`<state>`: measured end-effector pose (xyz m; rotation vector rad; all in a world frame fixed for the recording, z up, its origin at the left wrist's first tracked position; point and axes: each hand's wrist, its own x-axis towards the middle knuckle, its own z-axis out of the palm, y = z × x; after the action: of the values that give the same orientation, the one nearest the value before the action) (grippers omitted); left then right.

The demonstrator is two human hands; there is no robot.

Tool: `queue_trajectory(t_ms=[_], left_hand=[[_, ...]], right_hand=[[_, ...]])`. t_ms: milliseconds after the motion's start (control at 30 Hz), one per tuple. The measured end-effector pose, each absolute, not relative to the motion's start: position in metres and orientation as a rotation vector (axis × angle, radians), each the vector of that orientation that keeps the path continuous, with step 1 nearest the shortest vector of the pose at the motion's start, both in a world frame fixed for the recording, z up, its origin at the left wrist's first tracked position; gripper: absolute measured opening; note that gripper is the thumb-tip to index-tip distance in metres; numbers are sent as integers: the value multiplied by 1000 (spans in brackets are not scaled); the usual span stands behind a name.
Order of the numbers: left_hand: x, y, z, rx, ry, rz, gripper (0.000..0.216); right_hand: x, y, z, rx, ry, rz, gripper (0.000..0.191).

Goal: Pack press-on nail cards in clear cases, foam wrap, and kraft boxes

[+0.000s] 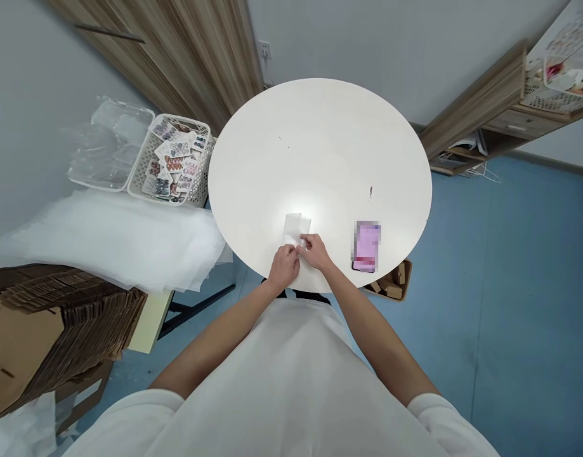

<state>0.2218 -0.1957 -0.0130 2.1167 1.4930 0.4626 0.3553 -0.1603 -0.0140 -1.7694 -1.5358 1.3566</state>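
A small white sheet or packet (295, 227) lies on the round white table (320, 146) near its front edge. My left hand (283, 266) and my right hand (314, 250) meet at the near corner of that sheet, fingers curled and pinching its edge. Both hands rest on the tabletop, close together. Whether a second small piece sits between the fingertips is too small to tell.
A phone with a pink screen (366, 246) lies to the right of my hands. A white basket of nail-sticker cards (173, 162) and clear plastic trays (108, 143) sit at the left, above white foam sheets (105, 238). Flat cardboard (44, 330) is stacked lower left. A small cardboard box (391, 285) stands under the table.
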Motion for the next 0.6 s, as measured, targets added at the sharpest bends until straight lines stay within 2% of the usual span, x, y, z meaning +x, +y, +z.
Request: queue_trajectory(t_ms=[133,300,400,600], left_hand=[[215,-203,-10,2144,1381,437,43],[200,-187,1,1975,1383,490,43],[195,-169,6,2003,1343,396,47],[189,-152,4,2181,1168,265,50]], right_hand=[[343,-162,-16,-1938,-1404,1161,22],[339,-163,-21,-1925,-1452,1105,21],[338,-167,-17,-1932,-1558,1023,20],[342,-174,-3,-1612,-2127,819,45]])
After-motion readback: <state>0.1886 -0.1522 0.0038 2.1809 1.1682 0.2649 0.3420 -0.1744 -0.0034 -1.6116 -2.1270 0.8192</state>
